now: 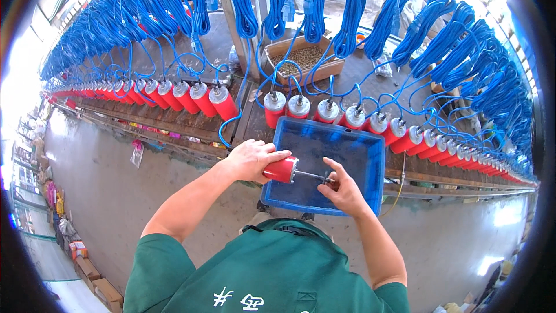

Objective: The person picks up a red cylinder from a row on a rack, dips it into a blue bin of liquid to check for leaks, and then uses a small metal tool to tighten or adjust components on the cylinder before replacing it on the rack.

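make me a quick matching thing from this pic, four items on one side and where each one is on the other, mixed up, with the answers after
Column one
1. Metal rod
2. Blue tub
3. Open brown box
4. Coiled blue cables

Column two
A. Hanging in a row over the bench
B. Between the held red cylinder and the right hand
C. On the bench, with small brass-coloured pieces inside
D. Beneath the left hand's red cylinder

Pairs: 1-B, 2-D, 3-C, 4-A
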A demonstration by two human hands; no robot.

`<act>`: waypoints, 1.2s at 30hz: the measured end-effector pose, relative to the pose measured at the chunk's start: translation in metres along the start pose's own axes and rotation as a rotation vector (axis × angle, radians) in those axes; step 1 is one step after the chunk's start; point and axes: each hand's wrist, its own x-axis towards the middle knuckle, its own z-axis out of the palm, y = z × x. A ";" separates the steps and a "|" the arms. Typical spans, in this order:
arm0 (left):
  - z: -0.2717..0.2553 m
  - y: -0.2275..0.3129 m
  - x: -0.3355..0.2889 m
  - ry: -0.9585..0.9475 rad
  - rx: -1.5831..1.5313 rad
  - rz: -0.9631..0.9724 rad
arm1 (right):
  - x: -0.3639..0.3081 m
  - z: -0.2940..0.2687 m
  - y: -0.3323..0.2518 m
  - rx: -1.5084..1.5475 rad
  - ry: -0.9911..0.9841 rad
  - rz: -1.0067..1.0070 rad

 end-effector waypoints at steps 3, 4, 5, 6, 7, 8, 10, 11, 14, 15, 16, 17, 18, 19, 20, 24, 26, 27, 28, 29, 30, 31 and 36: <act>-0.001 0.000 0.002 -0.012 -0.001 0.010 | 0.010 0.006 0.001 -0.881 0.148 -0.496; -0.002 0.001 0.003 -0.022 0.002 0.011 | 0.010 0.007 -0.001 -0.989 0.080 -0.260; -0.003 0.002 0.004 -0.023 0.002 0.016 | 0.011 0.007 -0.005 -1.084 0.010 -0.020; -0.005 0.003 0.005 -0.043 0.009 0.006 | 0.012 0.006 -0.005 -1.085 0.014 -0.018; -0.006 0.004 0.006 -0.062 0.016 -0.005 | 0.014 0.006 -0.001 -1.011 -0.011 0.025; -0.005 0.004 0.007 -0.062 0.016 0.000 | 0.016 0.005 0.001 -0.937 -0.035 0.068; -0.003 0.003 0.004 -0.051 0.040 0.016 | 0.017 -0.006 0.006 -0.706 -0.134 0.160; -0.003 0.002 0.001 -0.052 0.040 0.012 | 0.017 -0.009 0.008 -0.473 -0.228 0.251; -0.003 0.002 0.002 -0.062 0.047 0.017 | 0.005 -0.006 -0.001 0.076 -0.150 0.339; -0.004 0.002 0.002 -0.061 0.047 0.017 | 0.002 -0.005 -0.001 0.345 -0.116 0.365; -0.004 0.003 0.002 -0.060 0.047 0.018 | 0.000 -0.001 -0.001 0.326 -0.101 0.300; -0.004 0.003 0.002 -0.061 0.046 0.024 | -0.002 0.000 0.004 0.328 -0.095 0.300; -0.004 0.004 0.005 -0.074 0.044 0.021 | -0.003 -0.001 0.013 0.419 -0.093 0.253; -0.005 0.004 0.008 -0.087 0.043 0.019 | -0.003 -0.002 0.019 0.509 -0.088 0.203; -0.007 0.005 0.009 -0.100 0.030 0.003 | -0.001 -0.004 0.025 0.500 -0.104 0.221; -0.011 0.008 0.005 -0.064 0.005 -0.016 | -0.002 -0.011 -0.006 0.108 -0.223 0.066; -0.011 0.009 0.006 -0.060 0.005 -0.011 | 0.002 -0.011 -0.005 -0.274 -0.179 -0.123; -0.009 0.009 0.006 -0.036 0.010 0.002 | 0.004 -0.010 -0.013 -0.425 -0.177 -0.107; -0.008 0.009 0.007 -0.026 0.027 0.009 | 0.008 -0.003 0.002 -0.658 -0.056 -0.275; -0.008 0.010 0.010 -0.026 0.024 0.027 | 0.010 -0.002 0.013 -0.829 -0.022 -0.296; -0.008 0.010 0.010 -0.035 0.021 0.012 | 0.014 0.002 0.014 -0.917 -0.017 -0.236; -0.008 0.009 0.010 -0.043 0.017 -0.005 | 0.017 0.004 0.014 -1.005 -0.015 -0.175; -0.019 0.014 0.009 -0.096 0.000 -0.041 | 0.025 -0.005 0.004 -0.819 -0.044 0.022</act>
